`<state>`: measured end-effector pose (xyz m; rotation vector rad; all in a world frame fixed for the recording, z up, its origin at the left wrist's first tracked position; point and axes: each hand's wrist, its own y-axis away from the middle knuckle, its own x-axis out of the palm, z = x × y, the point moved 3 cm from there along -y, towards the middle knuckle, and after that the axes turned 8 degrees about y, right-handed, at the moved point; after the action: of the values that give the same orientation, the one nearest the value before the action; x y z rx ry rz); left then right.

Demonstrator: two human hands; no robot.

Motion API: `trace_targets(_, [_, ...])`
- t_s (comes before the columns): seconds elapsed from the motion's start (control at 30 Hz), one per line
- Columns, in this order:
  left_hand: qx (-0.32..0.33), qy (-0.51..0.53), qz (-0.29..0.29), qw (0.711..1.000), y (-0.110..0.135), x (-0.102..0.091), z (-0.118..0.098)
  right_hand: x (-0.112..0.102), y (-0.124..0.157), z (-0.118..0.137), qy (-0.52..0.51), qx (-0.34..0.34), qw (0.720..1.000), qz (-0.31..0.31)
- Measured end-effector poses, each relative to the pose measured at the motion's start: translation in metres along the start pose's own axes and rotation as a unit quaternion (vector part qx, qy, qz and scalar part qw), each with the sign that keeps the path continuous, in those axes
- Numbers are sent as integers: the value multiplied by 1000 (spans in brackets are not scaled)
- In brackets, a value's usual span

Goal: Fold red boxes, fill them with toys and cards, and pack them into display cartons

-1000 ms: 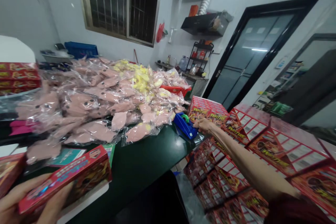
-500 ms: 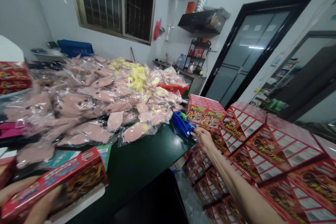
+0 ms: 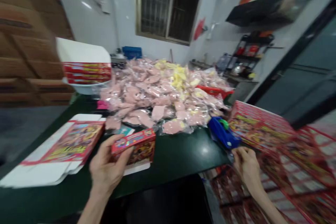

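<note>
My left hand (image 3: 109, 164) is wrapped round a red printed cardboard box (image 3: 140, 148), thumb on the near side. A white flap hangs from the box's lower edge. At the table's right edge stands a blue tape dispenser (image 3: 223, 134) with a green-cored roll. My right hand (image 3: 246, 162) is closed in a pinch at the dispenser's near end, on what looks like the end of the clear tape (image 3: 231, 156). Motion blur softens the fingertips. Behind the left hand lies a teal card (image 3: 126, 131), partly covered by the box.
Bagged pink plush toys (image 3: 157, 91) pile across the dark green table (image 3: 178, 154). Flat unfolded boxes (image 3: 70, 143) are stacked at left, near a basin (image 3: 86, 87) holding more red packaging. Finished red boxes (image 3: 262, 126) stand stacked at right. A black chair (image 3: 168, 203) is in front.
My view has swung left, bringing the flat box stack and basin fully into sight. My left hand still holds the box, and my right hand remains pinched at the dispenser.
</note>
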<state>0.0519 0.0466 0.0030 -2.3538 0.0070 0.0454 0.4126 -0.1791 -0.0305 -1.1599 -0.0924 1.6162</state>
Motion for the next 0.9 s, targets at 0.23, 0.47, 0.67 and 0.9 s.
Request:
trace_targets(0.23, [-32,39,32,998,7,0,-3,0,52,207,-318,-81,928,177])
trace_targets(0.47, [-27,58,64,996,8,-2,-4,37,66,280,-552,105,782,269])
trace_targets(0.67, [24,23,74,997,5,-3,-7,46,68,284,-535,147,784,277])
trace_targets(0.9, [86,-8,85,993,-2,-6,-21,41,70,289,-477,148,830,250])
